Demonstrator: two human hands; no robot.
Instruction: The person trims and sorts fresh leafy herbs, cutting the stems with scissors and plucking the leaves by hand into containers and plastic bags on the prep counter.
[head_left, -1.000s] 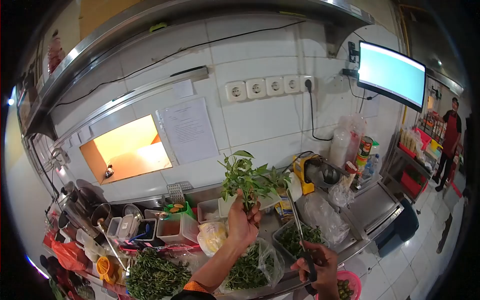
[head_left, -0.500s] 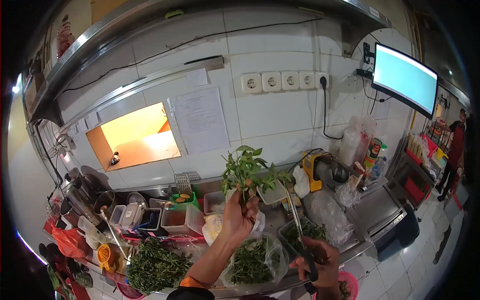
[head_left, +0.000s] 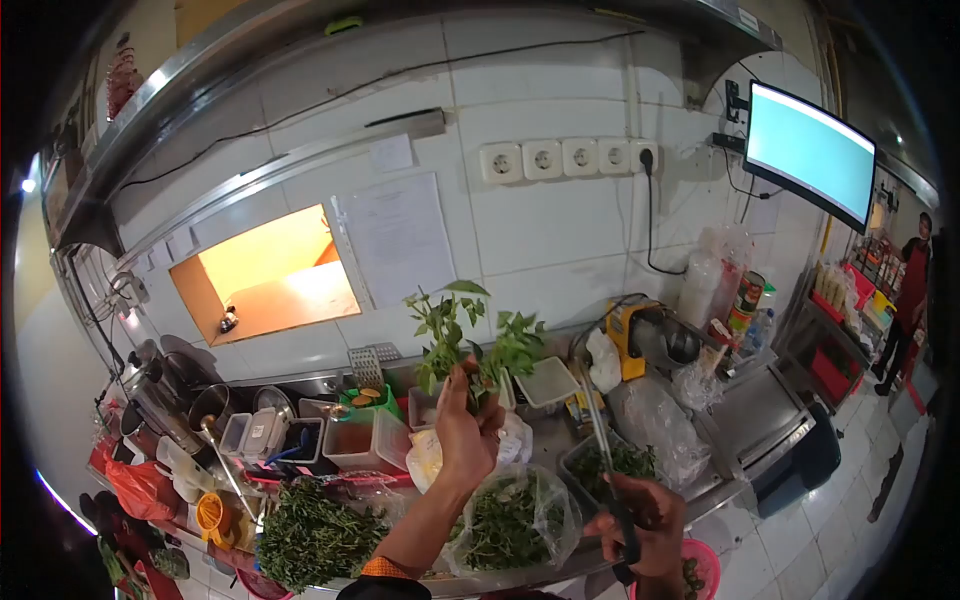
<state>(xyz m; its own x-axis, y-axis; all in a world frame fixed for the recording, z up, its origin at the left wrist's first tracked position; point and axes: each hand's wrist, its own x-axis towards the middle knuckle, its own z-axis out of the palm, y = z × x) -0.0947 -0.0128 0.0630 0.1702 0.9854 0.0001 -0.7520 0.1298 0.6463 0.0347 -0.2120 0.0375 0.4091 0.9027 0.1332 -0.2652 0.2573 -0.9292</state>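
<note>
Between the left hand (head_left: 468,435) and the scissors (head_left: 606,458), air is open above the surface (head_left: 548,432). At its back edge, 1 yellow machine (head_left: 624,345) blocks rightward passage; tubs (head_left: 393,440) crowd the left; 1 bag of greens (head_left: 512,525) bulges at the front edge.

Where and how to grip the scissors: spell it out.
Probably best by the dark handle, coming from below: the long metal blade end slants upward and forward, leaving the handle at the lower, nearer end. The right hand grips there.

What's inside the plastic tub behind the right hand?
Tub: green leaves on top. Scissors and right hand cover part of it; anything beneath the leaves is hidden.
</note>
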